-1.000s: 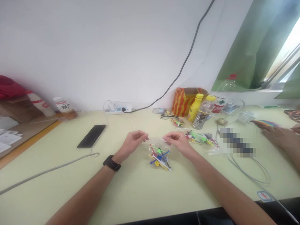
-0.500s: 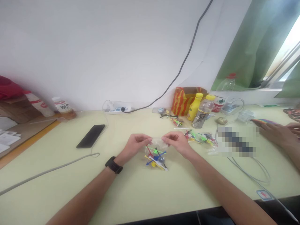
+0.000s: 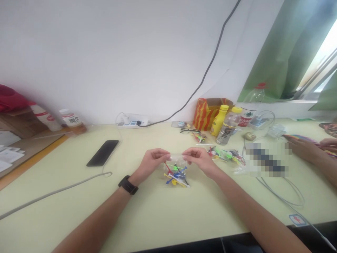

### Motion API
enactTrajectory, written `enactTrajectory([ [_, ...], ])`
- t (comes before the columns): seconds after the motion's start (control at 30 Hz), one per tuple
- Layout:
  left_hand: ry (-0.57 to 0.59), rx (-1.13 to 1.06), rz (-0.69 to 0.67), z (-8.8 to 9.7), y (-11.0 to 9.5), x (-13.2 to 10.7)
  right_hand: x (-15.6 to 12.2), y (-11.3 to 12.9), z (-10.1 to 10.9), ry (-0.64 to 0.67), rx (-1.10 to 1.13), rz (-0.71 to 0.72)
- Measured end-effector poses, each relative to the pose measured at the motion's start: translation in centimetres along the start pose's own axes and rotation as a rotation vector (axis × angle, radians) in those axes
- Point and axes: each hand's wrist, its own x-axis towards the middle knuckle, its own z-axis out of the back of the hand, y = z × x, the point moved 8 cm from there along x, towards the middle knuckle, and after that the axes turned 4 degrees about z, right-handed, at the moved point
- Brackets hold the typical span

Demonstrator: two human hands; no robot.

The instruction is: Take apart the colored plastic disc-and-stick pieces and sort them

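Note:
Between my hands hangs a clear plastic bag [image 3: 176, 184] of small plastic pieces in red, green, blue, yellow and white. My left hand [image 3: 154, 161], with a black watch [image 3: 128, 185] on its wrist, pinches the bag's upper left corner. At the upper right corner my right hand [image 3: 198, 160] pinches the same bag between thumb and fingers. The bag's top edge is stretched between the two pinches. Right of my right hand lie more bagged colourful pieces [image 3: 228, 154].
A black phone [image 3: 102, 153] and a grey cable lie to the left. Behind stand a power strip [image 3: 131, 122], a striped paper bag [image 3: 201, 114], a yellow bottle [image 3: 219, 120] and clear bottles. Another person's hands [image 3: 302, 147] are at the far right over colourful strips.
The pieces in the plastic bag have shifted and the bag's bottom has risen slightly. Both my hands keep their pinch on it. The other person's hands have moved a little.

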Motion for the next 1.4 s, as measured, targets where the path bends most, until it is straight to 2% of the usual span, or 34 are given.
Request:
enactTrajectory([
  [0.17,0.026,-0.012,-0.017,0.1,-0.3,0.0,0.1,-1.1,0.6,-0.067,0.058,-0.034],
  [0.4,-0.017,-0.054,-0.011,0.4,0.3,0.2,0.2,-3.1,0.8,-0.151,0.215,-0.125],
  [0.57,-0.023,-0.023,-0.047,0.2,-0.1,-0.1,0.2,-2.3,0.7,-0.146,0.188,-0.064],
  [0.77,-0.053,0.034,-0.088,0.2,-0.4,-0.2,0.0,-0.6,0.5,-0.143,-0.02,0.05],
  [1.0,-0.079,0.271,-0.149,0.7,-0.4,0.3,0.2,-0.9,0.5,-0.13,-0.115,0.085],
  [1.2,-0.019,0.108,-0.119,0.7,0.0,0.4,0.2,-0.9,0.5,-0.116,-0.068,0.1],
  [1.4,-0.081,0.081,-0.075,1.1,0.5,0.4,0.2,-1.2,1.2,-0.162,-0.021,0.081],
])
